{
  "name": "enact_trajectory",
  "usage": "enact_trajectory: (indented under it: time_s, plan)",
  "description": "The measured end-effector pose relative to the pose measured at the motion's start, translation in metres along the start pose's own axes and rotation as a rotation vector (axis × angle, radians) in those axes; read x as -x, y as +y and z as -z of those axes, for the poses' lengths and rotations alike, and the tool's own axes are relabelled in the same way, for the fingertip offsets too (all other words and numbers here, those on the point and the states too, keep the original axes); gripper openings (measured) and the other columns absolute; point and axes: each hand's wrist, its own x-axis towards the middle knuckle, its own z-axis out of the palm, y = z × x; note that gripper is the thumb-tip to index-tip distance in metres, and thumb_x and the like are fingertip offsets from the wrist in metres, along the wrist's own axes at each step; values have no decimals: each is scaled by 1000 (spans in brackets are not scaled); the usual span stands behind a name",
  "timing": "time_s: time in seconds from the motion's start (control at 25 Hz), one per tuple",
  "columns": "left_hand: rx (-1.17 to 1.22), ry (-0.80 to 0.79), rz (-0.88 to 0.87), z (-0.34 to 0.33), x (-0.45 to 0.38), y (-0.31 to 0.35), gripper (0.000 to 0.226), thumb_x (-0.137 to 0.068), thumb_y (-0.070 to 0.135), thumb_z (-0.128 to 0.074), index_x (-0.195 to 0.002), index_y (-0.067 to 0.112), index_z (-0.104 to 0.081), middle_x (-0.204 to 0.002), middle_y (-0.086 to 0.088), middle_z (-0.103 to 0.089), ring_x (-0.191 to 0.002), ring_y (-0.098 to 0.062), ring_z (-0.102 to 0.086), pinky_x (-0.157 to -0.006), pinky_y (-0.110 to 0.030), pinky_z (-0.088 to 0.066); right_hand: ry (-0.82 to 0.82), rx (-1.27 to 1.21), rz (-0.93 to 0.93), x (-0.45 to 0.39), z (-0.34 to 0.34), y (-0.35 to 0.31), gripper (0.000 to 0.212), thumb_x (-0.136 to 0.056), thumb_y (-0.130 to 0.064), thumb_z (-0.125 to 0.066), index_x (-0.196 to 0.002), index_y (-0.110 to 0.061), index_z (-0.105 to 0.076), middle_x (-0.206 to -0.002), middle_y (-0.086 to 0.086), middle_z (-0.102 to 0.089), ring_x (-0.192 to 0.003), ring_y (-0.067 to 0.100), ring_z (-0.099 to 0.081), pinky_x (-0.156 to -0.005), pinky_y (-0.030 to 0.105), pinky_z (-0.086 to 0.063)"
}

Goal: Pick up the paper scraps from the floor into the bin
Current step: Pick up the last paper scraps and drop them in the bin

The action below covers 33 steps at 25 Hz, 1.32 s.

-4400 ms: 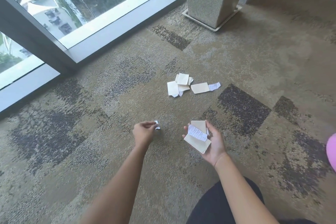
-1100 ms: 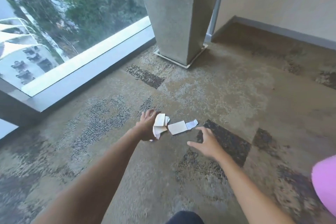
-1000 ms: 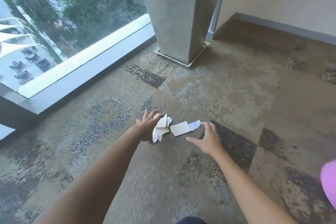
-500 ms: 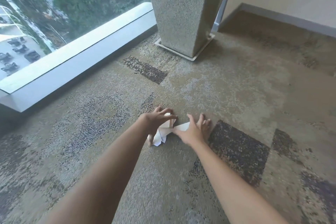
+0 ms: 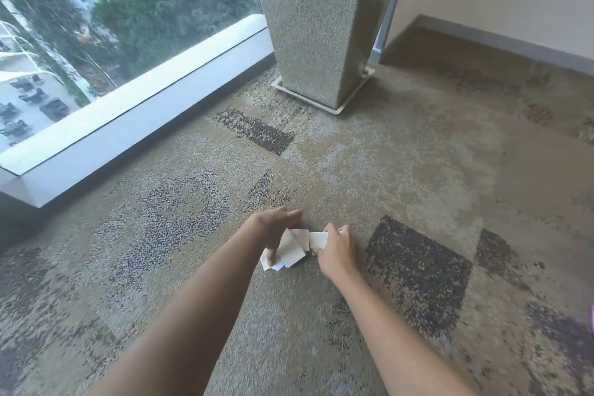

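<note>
Office-like building corner: patterned carpet, stone pillar, floor-level window.

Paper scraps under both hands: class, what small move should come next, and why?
Probably close both hands together and lift. The left hand and right hand already bracket the paper scraps on the carpet, gathered into one bunch, so lifting them together seems best.

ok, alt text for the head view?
Both hands gather paper scraps on patterned carpet: left hand holds several, right hand grips another. A stone pillar and window lie beyond.
</note>
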Motion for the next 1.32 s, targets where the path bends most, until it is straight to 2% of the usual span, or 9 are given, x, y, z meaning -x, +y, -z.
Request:
enact_trajectory:
  time_s: [0.08,0.32,0.44,0.52,0.68,0.84,1.04,1.24,1.32]
  plan:
    - [24,0,17,-5,4,1,108,-55,27,-94,-142,16,-31,-138,-1,-51,-125,-22,-49,-104,-34,-43,-1,-25,28,6,-2,7,22,-93,-15,-62,-114,-16,-57,-115,5,-51,-81,17,-41,-52,21,-21]
    - [52,70,58,-31,28,1,76,-74,36,-81,-139,12,-49,-135,-6,-47,-129,-23,-38,-114,-36,-30,-108,-308,-33,13,4,21,17,-96,-13,-59,-113,-14,-60,-110,5,-56,-87,19,-48,-69,26,-35]
    - [262,36,126,-43,43,-8,64,-83,32,-74,-137,9,-49,-125,-5,-56,-103,-16,-53,-96,-30,-49,-176,-461,-83,28,8,35,14,-97,-15,-57,-111,-15,-59,-103,4,-64,-71,15,-60,-52,23,-39]
    - [408,-33,196,-55,54,-13,56,-86,28,-71,-134,8,-50,-118,-5,-61,-93,-15,-63,-84,-33,-59,-205,-571,-120,42,9,46,8,-97,-12,-56,-105,-13,-58,-99,5,-66,-64,11,-60,-51,23,-42]
    - [648,-56,242,-75,81,-11,47,-89,26,-67,-129,11,-48,-112,-6,-63,-94,-21,-68,-71,-36,-62,-256,-739,-161,66,14,63,7,-97,-8,-56,-104,-9,-58,-99,9,-67,-68,16,-60,-65,29,-46]
    - [1123,151,131,-59,114,10,29,-92,21,-63,-115,6,-55,-103,-15,-65,-81,-24,-66,-70,-42,-58,-279,-879,-150,94,32,76,7,-99,-11,-54,-104,-12,-59,-101,10,-66,-73,16,-60,-63,24,-46]
    - [1291,411,89,2,155,45,29,-92,23,-63,-116,7,-57,-98,-14,-65,-80,-22,-65,-62,-33,-57,-165,-1075,-123,126,77,101,12,-102,-15,-51,-111,-14,-58,-101,7,-67,-72,13,-60,-56,17,-44]
    - [1254,397,-49,35,171,162,14,-96,28,-58,-105,19,-51,-97,-11,-64,-77,-19,-67,-72,-43,-59,54,-1125,-160,164,143,147,14,-103,-20,-50,-115,-22,-56,-104,1,-66,-86,17,-64,-80,37,-54]
    - [1217,385,-95,51,169,219,25,-96,31,-58,-113,15,-49,-100,-12,-67,-85,-27,-70,-77,-48,-57,195,-1076,-160,175,175,168,14,-102,-23,-50,-115,-23,-56,-97,-2,-65,-77,15,-62,-70,31,-51]
